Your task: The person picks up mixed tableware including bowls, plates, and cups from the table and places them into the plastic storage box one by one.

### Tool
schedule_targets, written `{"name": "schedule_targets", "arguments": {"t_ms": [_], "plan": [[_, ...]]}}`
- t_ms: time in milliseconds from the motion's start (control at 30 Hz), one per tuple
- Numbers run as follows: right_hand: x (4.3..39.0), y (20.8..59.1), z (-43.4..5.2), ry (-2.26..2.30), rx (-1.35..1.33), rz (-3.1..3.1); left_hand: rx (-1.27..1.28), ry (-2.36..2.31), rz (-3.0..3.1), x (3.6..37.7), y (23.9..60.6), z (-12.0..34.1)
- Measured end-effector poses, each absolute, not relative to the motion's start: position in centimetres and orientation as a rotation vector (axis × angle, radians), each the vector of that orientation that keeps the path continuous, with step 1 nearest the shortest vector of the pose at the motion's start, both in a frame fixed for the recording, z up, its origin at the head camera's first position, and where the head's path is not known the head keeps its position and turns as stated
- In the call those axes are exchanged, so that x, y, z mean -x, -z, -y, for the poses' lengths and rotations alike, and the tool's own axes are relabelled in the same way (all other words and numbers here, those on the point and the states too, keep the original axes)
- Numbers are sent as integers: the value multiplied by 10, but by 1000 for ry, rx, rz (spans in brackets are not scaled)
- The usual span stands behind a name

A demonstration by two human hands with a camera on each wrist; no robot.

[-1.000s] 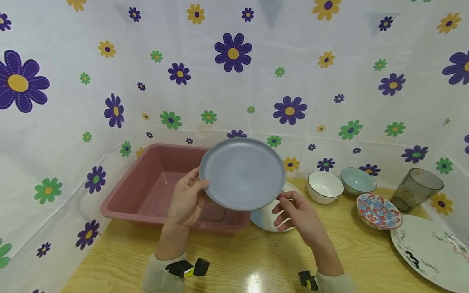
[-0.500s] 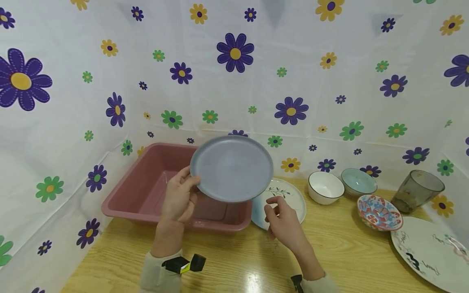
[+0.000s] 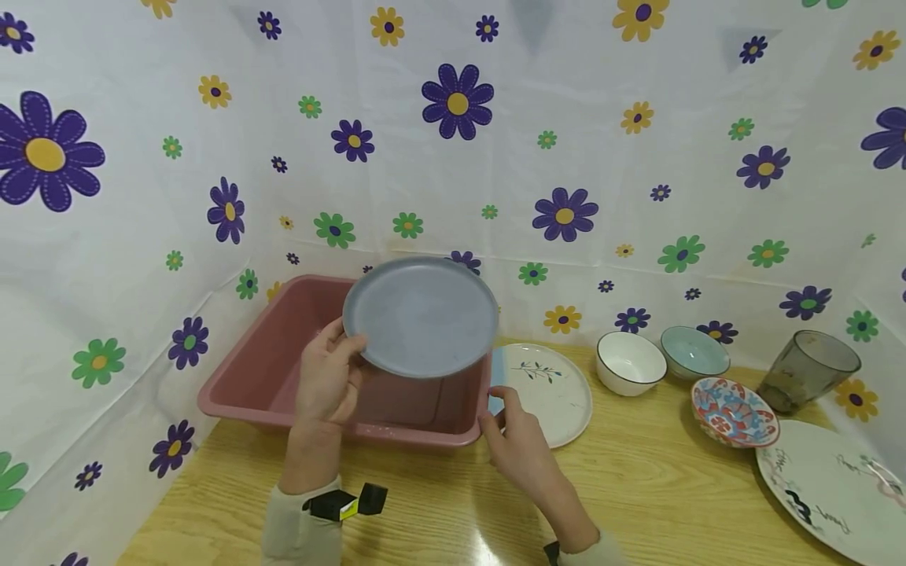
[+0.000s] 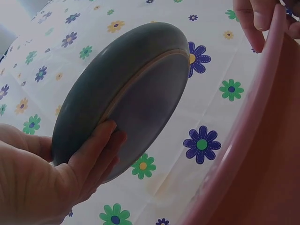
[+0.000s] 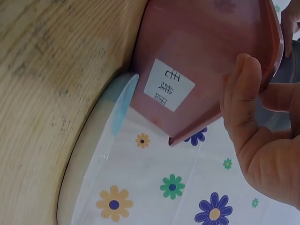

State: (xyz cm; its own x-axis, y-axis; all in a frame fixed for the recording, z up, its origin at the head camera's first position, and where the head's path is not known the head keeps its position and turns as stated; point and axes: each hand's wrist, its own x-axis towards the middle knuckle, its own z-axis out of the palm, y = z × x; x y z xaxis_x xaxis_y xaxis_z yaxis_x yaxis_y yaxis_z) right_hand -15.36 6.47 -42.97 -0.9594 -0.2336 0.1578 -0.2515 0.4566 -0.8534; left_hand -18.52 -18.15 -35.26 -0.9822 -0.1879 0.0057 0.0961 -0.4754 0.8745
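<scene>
One grey plate (image 3: 421, 316), pinched at its left edge by left hand (image 3: 327, 383), thumb on the face, fingers curled behind for support; held tilted above pink tub (image 3: 237, 382). Right hand (image 3: 519, 444) at tub's near right corner, fingers loosely curled at the rim, grip uncertain. Since a second ago: plate carried leftward, right hand off it, sprig-patterned plate (image 3: 548, 389) uncovered.

- A white cloth backdrop (image 3: 637, 157) printed with purple, green and yellow flowers hung behind and to both sides, forming a corner beyond the fingers.
- A light wooden table (image 3: 453, 503) with visible grain lay beneath the fingers and met the cloth at its far edge.
- A glossy glare of overhead light (image 3: 488, 542) shone on the wood at the near edge.
</scene>
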Motion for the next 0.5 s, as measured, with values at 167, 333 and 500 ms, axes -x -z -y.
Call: {"name": "schedule_targets", "arguments": {"t_ms": [167, 333, 500], "plan": [[152, 432, -60, -1561, -496, 2641, -176, 2540, 1505, 186, 354, 188], [150, 432, -57, -1535, -523, 2612, -210, 2516, 1523, 187, 355, 196], [150, 432, -55, -1609, -514, 2576, -258, 2455, 1571, 188, 355, 203]]}}
